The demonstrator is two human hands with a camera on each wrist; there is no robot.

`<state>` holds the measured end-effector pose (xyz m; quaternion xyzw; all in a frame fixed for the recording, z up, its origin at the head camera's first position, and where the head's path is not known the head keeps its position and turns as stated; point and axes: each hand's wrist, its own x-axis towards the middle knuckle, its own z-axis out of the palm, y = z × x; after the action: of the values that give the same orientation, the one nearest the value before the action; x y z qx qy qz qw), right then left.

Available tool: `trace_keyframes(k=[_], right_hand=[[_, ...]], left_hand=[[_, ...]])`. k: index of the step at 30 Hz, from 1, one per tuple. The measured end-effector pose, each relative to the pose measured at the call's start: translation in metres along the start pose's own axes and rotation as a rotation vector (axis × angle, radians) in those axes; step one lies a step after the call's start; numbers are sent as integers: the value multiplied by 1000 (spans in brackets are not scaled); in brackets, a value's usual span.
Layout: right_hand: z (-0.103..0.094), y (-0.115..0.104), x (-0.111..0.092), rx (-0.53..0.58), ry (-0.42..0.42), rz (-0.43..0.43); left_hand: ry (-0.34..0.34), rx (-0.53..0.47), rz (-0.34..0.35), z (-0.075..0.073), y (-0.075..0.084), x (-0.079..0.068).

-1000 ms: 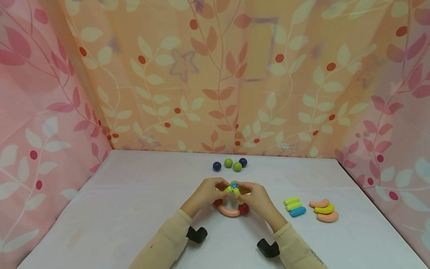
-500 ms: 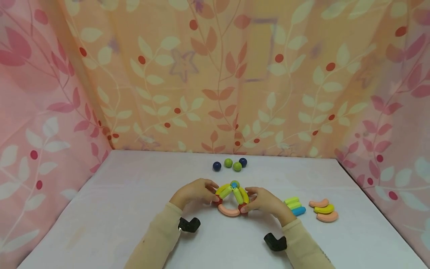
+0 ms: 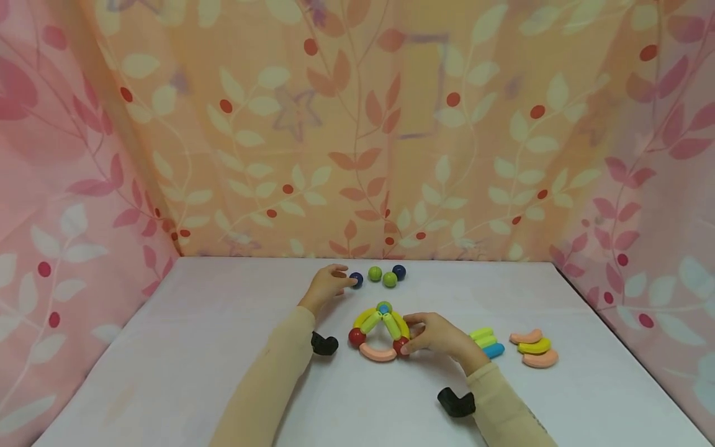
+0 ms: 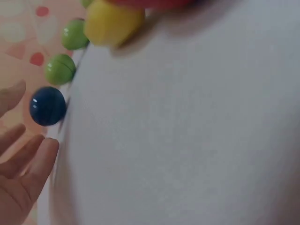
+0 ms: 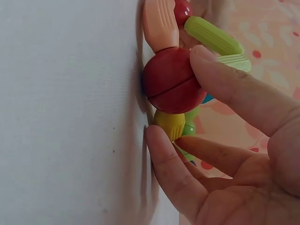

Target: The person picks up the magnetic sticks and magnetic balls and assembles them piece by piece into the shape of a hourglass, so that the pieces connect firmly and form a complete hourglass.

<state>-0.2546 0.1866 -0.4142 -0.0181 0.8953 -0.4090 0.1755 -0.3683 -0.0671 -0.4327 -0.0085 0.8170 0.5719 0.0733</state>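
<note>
A ball-and-stick toy frame stands mid-table, with red balls at two corners, yellow curved sticks, straight lime sticks and a peach curved stick in front. A blue stick end and a green ball top it. My right hand holds its right corner, thumb on the red ball and fingertips by the yellow stick. My left hand reaches to a dark blue ball, its thumb and fingers spread apart around it; in the left wrist view a gap shows beside the ball.
Two green balls and another dark blue ball lie at the back. Right of my right hand are lime and blue straight sticks, then peach and yellow curved sticks. Patterned curtains enclose the table.
Both hands came down from the frame's top to its lower sides. The left hand then left it and went back to the dark blue ball; the right stayed at the frame.
</note>
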Motion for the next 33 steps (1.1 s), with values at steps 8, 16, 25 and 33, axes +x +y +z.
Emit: trace_keyframes(k=[8, 16, 25, 33], right_hand=[[2, 1, 3, 32, 3, -4], [1, 5, 6, 13, 12, -6], [-3, 9, 4, -16, 9, -10], [-3, 9, 6, -25, 18, -28]], left_hand=[[-24, 75, 66, 2, -4, 16], [-43, 115, 52, 1, -1, 14], [-148, 48, 97, -6, 29, -25], [-219, 87, 238, 7, 46, -58]])
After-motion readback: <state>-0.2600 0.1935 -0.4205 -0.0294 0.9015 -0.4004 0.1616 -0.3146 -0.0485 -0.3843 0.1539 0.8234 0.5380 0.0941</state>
